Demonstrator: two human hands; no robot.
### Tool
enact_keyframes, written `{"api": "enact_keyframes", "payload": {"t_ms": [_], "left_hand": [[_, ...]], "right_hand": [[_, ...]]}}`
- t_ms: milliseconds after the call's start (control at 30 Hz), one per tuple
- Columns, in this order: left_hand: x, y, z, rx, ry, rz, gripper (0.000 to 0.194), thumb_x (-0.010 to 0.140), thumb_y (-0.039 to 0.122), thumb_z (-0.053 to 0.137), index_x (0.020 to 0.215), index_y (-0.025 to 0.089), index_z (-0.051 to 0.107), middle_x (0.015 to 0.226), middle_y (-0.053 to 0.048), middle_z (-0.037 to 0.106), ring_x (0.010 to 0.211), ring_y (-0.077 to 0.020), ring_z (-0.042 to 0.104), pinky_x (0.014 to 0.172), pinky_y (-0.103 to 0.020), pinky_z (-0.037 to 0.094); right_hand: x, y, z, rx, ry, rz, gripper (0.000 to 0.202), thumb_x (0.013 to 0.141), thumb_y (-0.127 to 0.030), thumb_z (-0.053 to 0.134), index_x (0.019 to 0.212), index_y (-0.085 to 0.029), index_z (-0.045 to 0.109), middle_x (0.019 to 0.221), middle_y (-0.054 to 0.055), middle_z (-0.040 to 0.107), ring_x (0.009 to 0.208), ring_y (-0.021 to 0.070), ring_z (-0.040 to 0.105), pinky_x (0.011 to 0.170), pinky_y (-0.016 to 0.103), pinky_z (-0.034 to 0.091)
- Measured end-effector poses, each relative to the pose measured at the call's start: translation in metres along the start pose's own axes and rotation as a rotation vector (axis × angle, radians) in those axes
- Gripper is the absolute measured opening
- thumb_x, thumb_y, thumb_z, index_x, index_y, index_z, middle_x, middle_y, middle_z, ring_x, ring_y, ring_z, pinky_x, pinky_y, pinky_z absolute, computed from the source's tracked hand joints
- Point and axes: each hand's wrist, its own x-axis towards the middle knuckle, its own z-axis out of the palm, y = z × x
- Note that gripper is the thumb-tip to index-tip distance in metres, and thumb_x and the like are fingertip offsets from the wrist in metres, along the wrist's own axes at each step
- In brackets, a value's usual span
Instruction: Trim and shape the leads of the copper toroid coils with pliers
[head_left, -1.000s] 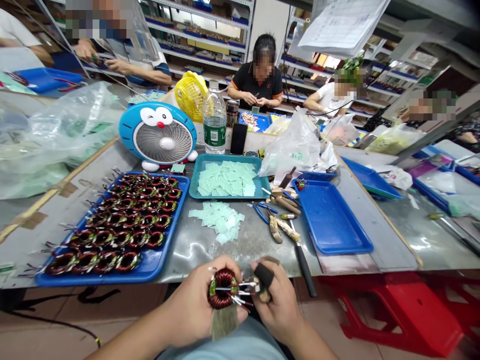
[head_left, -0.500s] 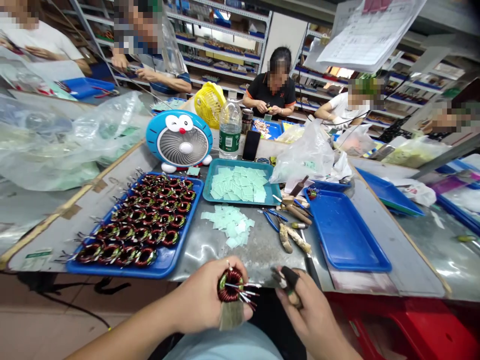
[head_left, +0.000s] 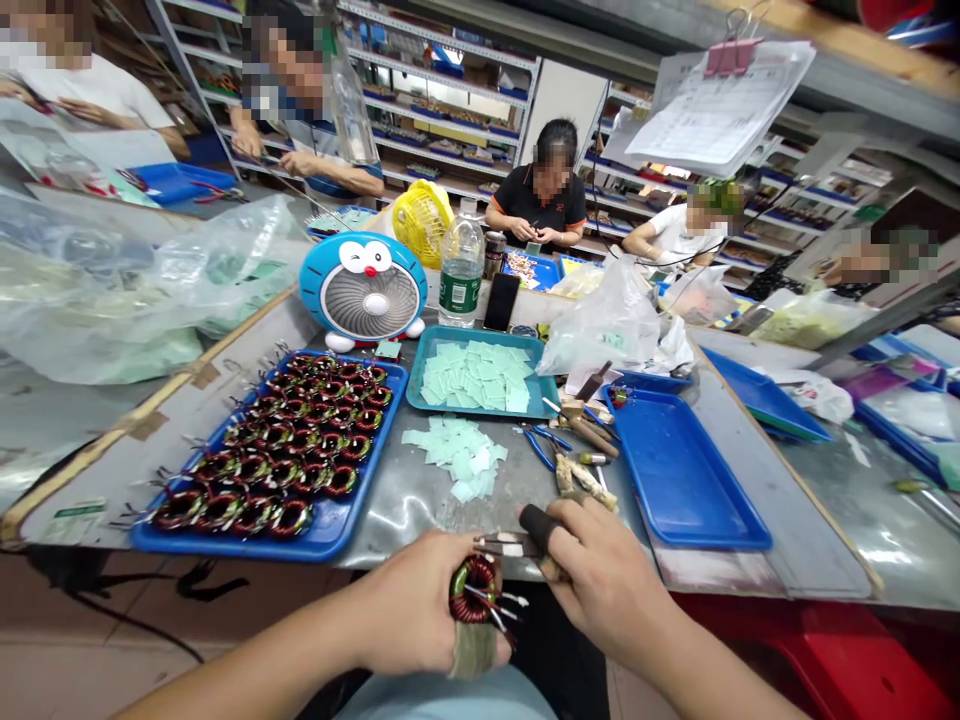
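Pinched in my left hand (head_left: 409, 605) is a toroidal coil (head_left: 463, 597) with dark red copper winding around a green core. Its stripped wire leads point right, toward my other hand. Olive tape (head_left: 474, 650) wraps a digit of the left hand just below the coil. My right hand (head_left: 600, 560), with a black sleeve (head_left: 540, 525) on one finger, grips pliers (head_left: 504, 545). Their dark jaws reach left to the upper edge of the coil, close to my left fingers; whether they touch it I cannot tell. Most of the pliers' handles are hidden in my palm.
At left, a blue tray (head_left: 315, 540) holds rows of similar coils. Pale green sheets (head_left: 461, 455) lie loose on the metal bench and in a teal tray (head_left: 551, 395). More hand tools (head_left: 581, 465) lie beside a blue tray (head_left: 701, 480). A cartoon fan (head_left: 364, 245) and co-workers are beyond.
My right hand has moved left and up, bringing the pliers' jaws from apart to beside the coil. My left hand, still holding the coil, has shifted slightly right and turned.
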Motion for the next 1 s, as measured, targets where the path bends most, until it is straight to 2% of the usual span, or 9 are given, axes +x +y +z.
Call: {"api": "enact_keyframes", "payload": {"t_ms": [133, 200, 267, 367, 467, 533, 667, 800, 1000], "left_hand": [[-0.004, -0.006, -0.003, -0.087, 0.113, 0.007, 0.030, 0.073, 0.030, 0.076, 0.087, 0.018, 0.053, 0.074, 0.005, 0.054, 0.066, -0.0112, 0.043, 0.059, -0.023, 0.037], [-0.007, -0.005, -0.004, -0.080, 0.102, -0.002, 0.032, 0.072, 0.033, 0.077, 0.086, 0.019, 0.052, 0.072, 0.006, 0.054, 0.065, -0.0112, 0.043, 0.058, -0.023, 0.036], [-0.008, -0.002, -0.003, 0.001, 0.081, -0.034, 0.031, 0.070, 0.032, 0.078, 0.084, 0.020, 0.053, 0.071, 0.006, 0.055, 0.065, -0.0114, 0.044, 0.056, -0.023, 0.034], [-0.006, 0.006, 0.000, 0.132, 0.103, -0.075, 0.028, 0.071, 0.033, 0.075, 0.083, 0.021, 0.053, 0.069, 0.007, 0.056, 0.063, -0.0118, 0.045, 0.055, -0.024, 0.033], [-0.004, 0.014, 0.002, 0.222, 0.119, -0.083, 0.027, 0.073, 0.037, 0.074, 0.083, 0.021, 0.054, 0.069, 0.007, 0.058, 0.062, -0.0120, 0.045, 0.055, -0.025, 0.034], [-0.003, 0.018, 0.003, 0.259, 0.127, -0.095, 0.027, 0.073, 0.037, 0.074, 0.082, 0.022, 0.054, 0.067, 0.007, 0.057, 0.061, -0.0122, 0.045, 0.054, -0.025, 0.033], [-0.003, 0.021, 0.006, 0.271, 0.150, -0.113, 0.028, 0.071, 0.037, 0.074, 0.079, 0.023, 0.052, 0.064, 0.007, 0.057, 0.058, -0.0125, 0.043, 0.051, -0.026, 0.032], [-0.003, 0.021, 0.009, 0.283, 0.156, -0.107, 0.028, 0.071, 0.039, 0.074, 0.079, 0.023, 0.052, 0.064, 0.008, 0.057, 0.058, -0.0126, 0.043, 0.051, -0.026, 0.032], [-0.002, 0.021, 0.011, 0.276, 0.109, -0.071, 0.026, 0.072, 0.037, 0.073, 0.081, 0.023, 0.052, 0.065, 0.008, 0.058, 0.059, -0.0125, 0.044, 0.051, -0.025, 0.033]], "right_hand": [[-0.018, -0.007, 0.008, -0.136, 0.239, 0.022, 0.041, 0.093, -0.007, 0.054, 0.133, -0.014, 0.058, 0.115, 0.014, 0.060, 0.093, 0.0260, 0.052, 0.076, 0.040, 0.047], [-0.031, -0.014, 0.017, -0.156, 0.352, 0.058, 0.042, 0.094, -0.010, 0.056, 0.136, -0.012, 0.057, 0.115, 0.015, 0.059, 0.096, 0.0269, 0.053, 0.079, 0.040, 0.048], [-0.042, -0.020, 0.028, -0.135, 0.393, 0.094, 0.042, 0.095, -0.011, 0.055, 0.137, -0.011, 0.056, 0.113, 0.015, 0.058, 0.098, 0.0270, 0.053, 0.080, 0.039, 0.048], [-0.047, -0.021, 0.036, -0.072, 0.330, 0.143, 0.046, 0.095, -0.009, 0.053, 0.141, -0.012, 0.053, 0.118, 0.015, 0.057, 0.101, 0.0265, 0.054, 0.082, 0.039, 0.050], [-0.043, -0.017, 0.035, -0.018, 0.247, 0.156, 0.052, 0.095, -0.009, 0.054, 0.146, -0.016, 0.050, 0.126, 0.016, 0.055, 0.110, 0.0288, 0.054, 0.088, 0.042, 0.053], [-0.041, -0.014, 0.033, 0.021, 0.221, 0.155, 0.054, 0.094, -0.009, 0.054, 0.147, -0.018, 0.048, 0.126, 0.015, 0.055, 0.109, 0.0283, 0.054, 0.087, 0.042, 0.054], [-0.039, -0.012, 0.030, 0.126, 0.180, 0.142, 0.058, 0.091, -0.006, 0.053, 0.148, -0.019, 0.046, 0.116, 0.013, 0.059, 0.099, 0.0252, 0.057, 0.081, 0.039, 0.056], [-0.039, -0.010, 0.027, 0.159, 0.147, 0.134, 0.059, 0.091, -0.007, 0.053, 0.148, -0.020, 0.045, 0.117, 0.013, 0.058, 0.102, 0.0264, 0.058, 0.083, 0.040, 0.055], [-0.040, -0.008, 0.027, 0.233, 0.147, 0.120, 0.056, 0.091, -0.008, 0.053, 0.145, -0.021, 0.047, 0.111, 0.011, 0.060, 0.097, 0.0240, 0.059, 0.080, 0.037, 0.053]]}}
